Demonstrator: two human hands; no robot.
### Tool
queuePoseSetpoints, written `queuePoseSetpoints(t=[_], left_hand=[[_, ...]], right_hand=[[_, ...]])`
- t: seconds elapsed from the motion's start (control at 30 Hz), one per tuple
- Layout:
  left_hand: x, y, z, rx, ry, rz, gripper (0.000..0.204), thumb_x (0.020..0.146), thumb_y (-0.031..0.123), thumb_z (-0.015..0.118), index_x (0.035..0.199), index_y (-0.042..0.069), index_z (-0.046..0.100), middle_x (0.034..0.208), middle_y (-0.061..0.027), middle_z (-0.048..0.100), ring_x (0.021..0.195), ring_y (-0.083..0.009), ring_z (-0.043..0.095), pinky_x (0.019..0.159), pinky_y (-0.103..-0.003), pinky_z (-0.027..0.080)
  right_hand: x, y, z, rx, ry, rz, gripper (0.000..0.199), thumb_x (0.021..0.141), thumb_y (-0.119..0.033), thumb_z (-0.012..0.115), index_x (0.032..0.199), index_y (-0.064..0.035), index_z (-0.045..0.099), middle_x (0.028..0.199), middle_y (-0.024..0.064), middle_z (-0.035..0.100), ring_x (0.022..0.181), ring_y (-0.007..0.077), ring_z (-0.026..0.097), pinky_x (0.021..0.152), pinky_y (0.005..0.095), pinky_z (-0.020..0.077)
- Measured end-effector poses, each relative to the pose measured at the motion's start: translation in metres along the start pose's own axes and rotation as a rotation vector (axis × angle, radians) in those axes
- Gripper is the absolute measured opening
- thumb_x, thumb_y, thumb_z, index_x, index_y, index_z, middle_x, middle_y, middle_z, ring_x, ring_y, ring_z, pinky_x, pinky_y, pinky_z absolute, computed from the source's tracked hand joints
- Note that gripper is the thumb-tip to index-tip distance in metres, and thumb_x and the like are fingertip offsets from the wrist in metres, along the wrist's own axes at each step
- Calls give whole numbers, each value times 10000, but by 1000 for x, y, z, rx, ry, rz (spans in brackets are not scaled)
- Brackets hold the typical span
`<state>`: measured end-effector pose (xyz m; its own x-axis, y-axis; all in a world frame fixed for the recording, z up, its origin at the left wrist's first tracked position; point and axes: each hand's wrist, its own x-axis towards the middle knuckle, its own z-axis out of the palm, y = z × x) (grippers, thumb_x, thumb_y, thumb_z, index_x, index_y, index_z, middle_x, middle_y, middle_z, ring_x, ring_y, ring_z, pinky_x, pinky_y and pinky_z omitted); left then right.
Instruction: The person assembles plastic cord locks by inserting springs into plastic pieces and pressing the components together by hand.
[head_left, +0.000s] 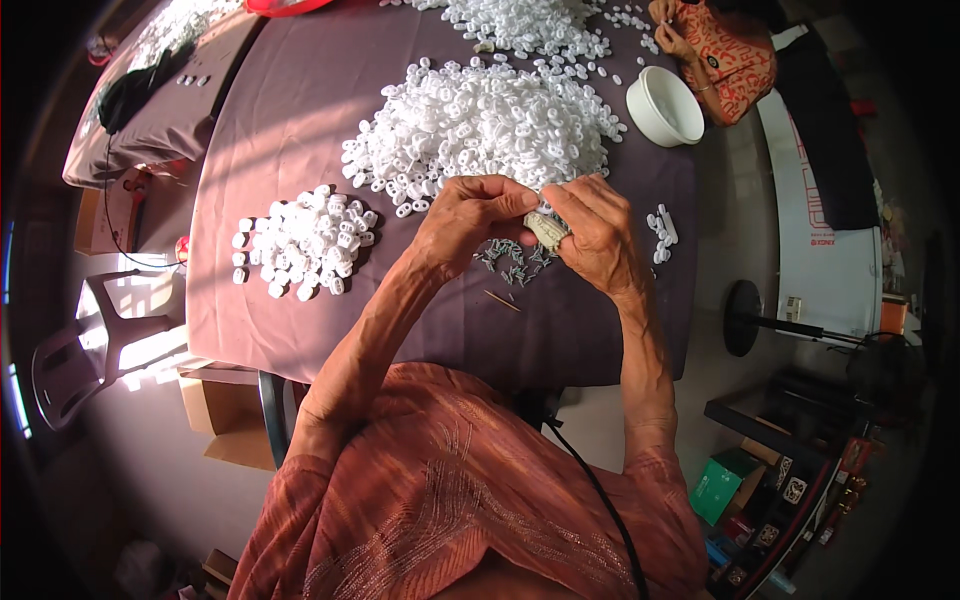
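My left hand [467, 220] and my right hand [603, 235] meet over the table, fingertips pinched together. A bit of white shows between them, too small and covered to name. A pale beige wrapping [546, 230] sits around a finger of my right hand. Just beneath the hands lies a scatter of small grey metal pieces [513, 262], with a thin wooden stick [503, 300] nearer to me. Beyond rises a big heap of small oval white plastic pieces [480, 120], many showing holes. To the left is a smaller pile of chunkier white plastic pieces [310, 240].
A round white tub [665, 106] stands at the table's right edge, with a few white parts [661, 235] nearer. Another person [730, 60] works at the far right. More white pieces [530, 22] lie behind the heap. A plastic chair [105, 335] is at left.
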<state>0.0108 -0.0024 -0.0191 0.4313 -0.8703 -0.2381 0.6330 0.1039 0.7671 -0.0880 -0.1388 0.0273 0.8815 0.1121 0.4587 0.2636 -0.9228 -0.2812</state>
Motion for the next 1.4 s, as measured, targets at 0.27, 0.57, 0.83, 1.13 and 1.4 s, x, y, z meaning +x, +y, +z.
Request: queuePoseSetpoints(t=[0.27,0.57,0.83,1.13,1.4], left_hand=[[2,-4,-1,-70,-30,0,181,795,151,619,828,-27,617,728,-73,616,588,-148,603,560,-222,496],[2,-2,-3,2,-27,-35,135,804,130,599,821,-2,626,761,-36,614,652,-129,586,625,-260,503],[3,-8,-3,-17,-8,-50,134,805,115,593,830,-12,627,760,-52,615,647,-142,590,630,-263,506],[3,-8,0,-24,-37,-43,144,810,120,589,840,-16,623,770,-58,612,643,-156,597,632,-264,513],[4,-9,-5,-20,-19,-37,160,824,131,571,864,-18,613,779,-64,610,680,-163,599,647,-281,513]], right_hand=[[-5,4,5,-38,26,-27,300,552,34,596,844,6,532,712,98,512,683,262,533,627,363,434],[-4,0,4,-37,-23,-6,288,562,44,577,841,5,519,711,102,509,694,263,534,633,363,433],[-9,6,7,-15,-33,-19,317,554,50,559,865,18,513,700,108,496,683,270,534,633,370,436],[-10,10,6,-17,-5,-83,270,577,33,586,841,25,529,685,101,504,653,261,543,608,358,446],[-6,8,6,32,12,-14,288,617,-93,688,849,3,547,735,106,557,675,262,564,626,349,455]])
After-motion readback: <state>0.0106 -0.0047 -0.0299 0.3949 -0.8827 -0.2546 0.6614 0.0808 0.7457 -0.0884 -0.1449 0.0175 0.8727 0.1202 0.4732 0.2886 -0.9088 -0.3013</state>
